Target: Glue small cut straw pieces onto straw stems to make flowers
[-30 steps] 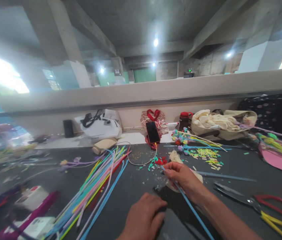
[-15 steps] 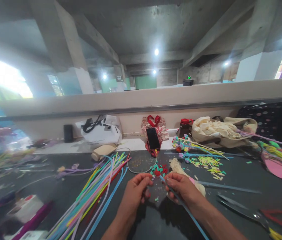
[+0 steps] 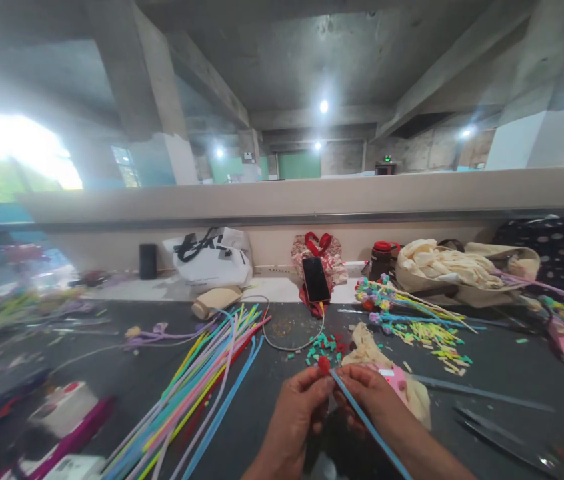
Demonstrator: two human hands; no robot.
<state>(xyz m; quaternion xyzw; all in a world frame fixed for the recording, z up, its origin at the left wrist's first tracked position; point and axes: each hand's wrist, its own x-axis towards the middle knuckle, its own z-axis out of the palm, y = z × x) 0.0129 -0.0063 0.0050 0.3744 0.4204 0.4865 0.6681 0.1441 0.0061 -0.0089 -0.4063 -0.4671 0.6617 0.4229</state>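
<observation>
Lower centre of frame: small red piece [image 3: 324,365] pinched in fingertips of left hand [image 3: 299,403]. Blue strip [image 3: 368,425] gripped near upper end by right hand [image 3: 368,393], its length slanted toward bottom edge. Strip tip held just beside red piece; contact cannot be told. Strip best pinched close to tip, red piece steadied without being squashed.

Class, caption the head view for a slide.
Left hand holds a red piece beside the blue strip in the right hand.
</observation>
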